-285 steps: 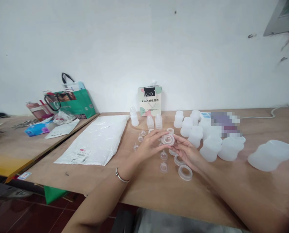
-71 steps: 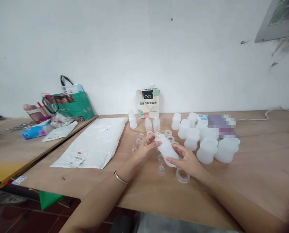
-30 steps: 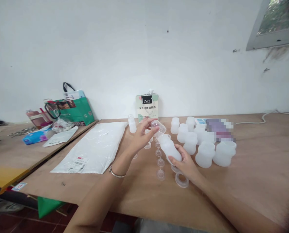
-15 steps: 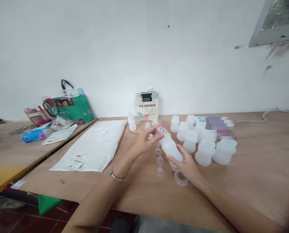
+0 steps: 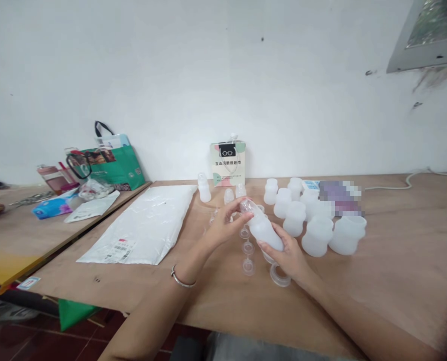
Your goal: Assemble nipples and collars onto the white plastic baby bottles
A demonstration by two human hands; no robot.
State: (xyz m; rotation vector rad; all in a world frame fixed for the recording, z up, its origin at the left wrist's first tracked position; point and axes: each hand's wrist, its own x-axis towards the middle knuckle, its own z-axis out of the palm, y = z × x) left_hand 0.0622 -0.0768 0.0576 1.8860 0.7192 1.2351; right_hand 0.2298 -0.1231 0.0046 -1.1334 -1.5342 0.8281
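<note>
Below centre, the right hand (image 5: 288, 253) grips a frosted-white waisted bottle (image 5: 265, 233); the left hand (image 5: 224, 222) pinches its clear plastic dome (image 5: 248, 206).

One left hand (image 5: 225, 221) and one right hand (image 5: 289, 253) are holding one bottle (image 5: 264, 233). One domed bottle (image 5: 204, 188) is standing behind. At least seven uncapped bottles (image 5: 317, 236) are standing to the right, overlap preventing an exact count. At least two clear domes (image 5: 228, 196), three clear teats (image 5: 248, 266) and two clear rings (image 5: 279, 283) are showing, the hands partly hiding this group. One green bag (image 5: 123, 168), one paper bag (image 5: 229, 169), two white packages (image 5: 144, 220), one tissue pack (image 5: 58, 205) and one cable (image 5: 392, 188) are also showing.
</note>
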